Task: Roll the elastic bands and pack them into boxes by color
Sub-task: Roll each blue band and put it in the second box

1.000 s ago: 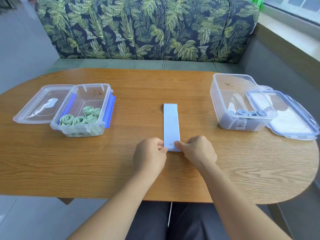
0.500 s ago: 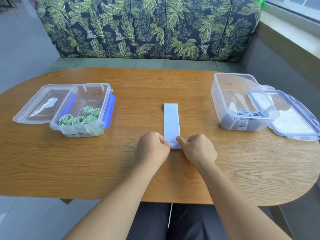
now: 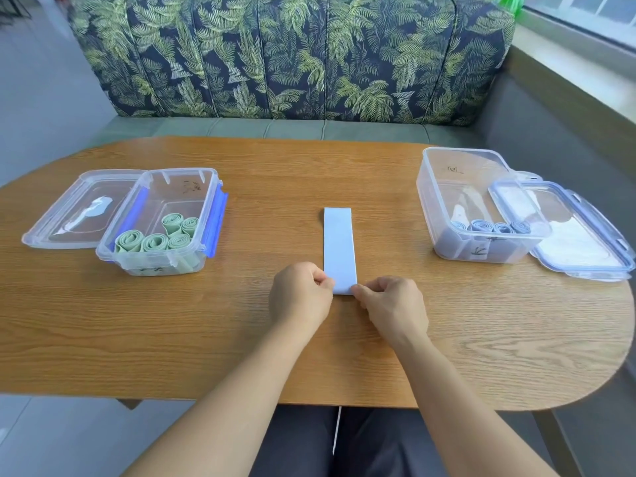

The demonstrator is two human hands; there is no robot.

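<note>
A flat light-blue elastic band (image 3: 339, 246) lies lengthwise at the middle of the wooden table (image 3: 241, 339). My left hand (image 3: 299, 292) pinches its near left corner and my right hand (image 3: 392, 304) pinches its near right corner, fingers curled. On the left stands a clear box (image 3: 161, 222) holding several rolled green bands (image 3: 155, 241). On the right a second clear box (image 3: 471, 208) holds several rolled blue bands (image 3: 492, 226).
A clear lid (image 3: 79, 210) lies left of the green box. A blue-rimmed lid (image 3: 571, 232) leans against the right box near the table's rounded edge. A leaf-patterned sofa (image 3: 292, 56) stands behind the table.
Both hands have shifted slightly away from me along the band's near end, and the visible flat length looks a little shorter. The boxes have not moved.
</note>
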